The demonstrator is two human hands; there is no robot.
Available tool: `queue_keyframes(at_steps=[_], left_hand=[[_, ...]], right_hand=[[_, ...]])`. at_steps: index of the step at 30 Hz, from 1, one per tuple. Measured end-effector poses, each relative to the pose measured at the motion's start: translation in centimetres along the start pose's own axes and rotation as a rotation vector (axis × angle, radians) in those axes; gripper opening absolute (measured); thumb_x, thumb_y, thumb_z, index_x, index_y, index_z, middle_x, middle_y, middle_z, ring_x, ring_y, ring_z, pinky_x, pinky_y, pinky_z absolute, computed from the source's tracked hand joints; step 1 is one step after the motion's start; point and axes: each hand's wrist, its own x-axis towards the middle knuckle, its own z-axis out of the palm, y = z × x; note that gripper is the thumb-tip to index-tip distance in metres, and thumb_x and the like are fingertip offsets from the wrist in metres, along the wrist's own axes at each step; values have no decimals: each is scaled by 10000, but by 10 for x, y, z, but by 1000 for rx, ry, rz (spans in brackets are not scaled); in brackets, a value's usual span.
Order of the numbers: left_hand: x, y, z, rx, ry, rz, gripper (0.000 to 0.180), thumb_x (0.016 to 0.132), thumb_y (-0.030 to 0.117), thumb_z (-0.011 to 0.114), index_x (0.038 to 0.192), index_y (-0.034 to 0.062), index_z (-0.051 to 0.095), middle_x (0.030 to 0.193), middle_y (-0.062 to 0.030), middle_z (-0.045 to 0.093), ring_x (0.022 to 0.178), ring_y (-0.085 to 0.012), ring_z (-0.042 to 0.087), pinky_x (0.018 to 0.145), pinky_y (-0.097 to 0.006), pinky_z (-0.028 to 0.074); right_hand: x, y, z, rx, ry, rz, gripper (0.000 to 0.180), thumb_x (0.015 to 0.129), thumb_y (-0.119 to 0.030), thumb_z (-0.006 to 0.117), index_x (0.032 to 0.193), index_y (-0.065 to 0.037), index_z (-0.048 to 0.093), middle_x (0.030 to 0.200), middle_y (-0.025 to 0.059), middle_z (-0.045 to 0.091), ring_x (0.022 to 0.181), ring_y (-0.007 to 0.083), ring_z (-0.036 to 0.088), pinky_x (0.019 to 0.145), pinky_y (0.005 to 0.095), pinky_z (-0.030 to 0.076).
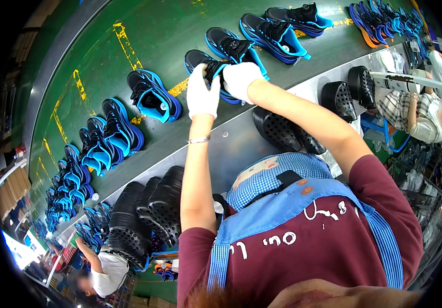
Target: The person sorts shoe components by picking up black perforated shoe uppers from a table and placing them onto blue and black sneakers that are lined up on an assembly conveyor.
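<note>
A black sneaker with bright blue trim lies on the green conveyor belt, its toe pointing away from me. My left hand, in a white glove, has its thumb and fingers on the shoe's near left side, by the laces. My right hand, gloved alike, closes on the collar and tongue from the right. Between them the hands cover most of the opening and heel. Just beyond my right hand is another black and blue sneaker. To the left of my hands stands a separate sneaker.
Rows of similar sneakers run along the belt both ways. On the metal ledge near me sit black perforated clog-like pieces, with a stack of them at left. Co-workers sit at both sides.
</note>
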Motion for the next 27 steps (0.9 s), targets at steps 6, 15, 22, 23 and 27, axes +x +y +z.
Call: queue_keyframes(at_steps=[6, 15, 22, 23, 27], left_hand=[[-50, -2, 11, 153, 116, 259, 230, 818, 117, 671, 1021, 40, 596, 963, -150, 618, 846, -307, 623, 780, -373, 503], [-45, -5, 12, 144, -70, 107, 268, 795, 148, 688, 1035, 53, 615, 887, -104, 613, 690, -234, 614, 640, -341, 505], [-23, -36, 49, 336, -637, -271, 373, 878, 294, 593, 1157, 46, 610, 1088, -194, 657, 1012, -348, 627, 843, -408, 502], [-19, -37, 53, 340, -651, -278, 371, 882, 296, 584, 1157, 48, 614, 1100, -195, 655, 1021, -346, 625, 843, -405, 503], [-11, -44, 61, 350, -692, -293, 360, 897, 300, 555, 1148, 54, 630, 1122, -195, 652, 1045, -347, 620, 844, -402, 506]], right_hand=[[15, -4, 26, 73, 59, -49, 220, 830, -209, 595, 902, -30, 700, 913, 196, 690, 892, 336, 679, 776, 416, 531], [38, -7, -14, 157, -250, 31, 318, 815, -262, 625, 982, -4, 703, 988, 215, 684, 943, 346, 671, 819, 420, 531], [43, -7, 37, 130, -92, -23, 278, 868, -260, 588, 933, -17, 706, 951, 216, 681, 905, 351, 662, 814, 408, 521], [44, -7, 43, 152, -46, -13, 266, 870, -249, 581, 926, -21, 707, 949, 215, 681, 903, 351, 662, 811, 408, 522], [51, -5, 58, 127, -4, -23, 243, 888, -208, 535, 909, -38, 707, 946, 206, 684, 894, 346, 664, 798, 411, 523]])
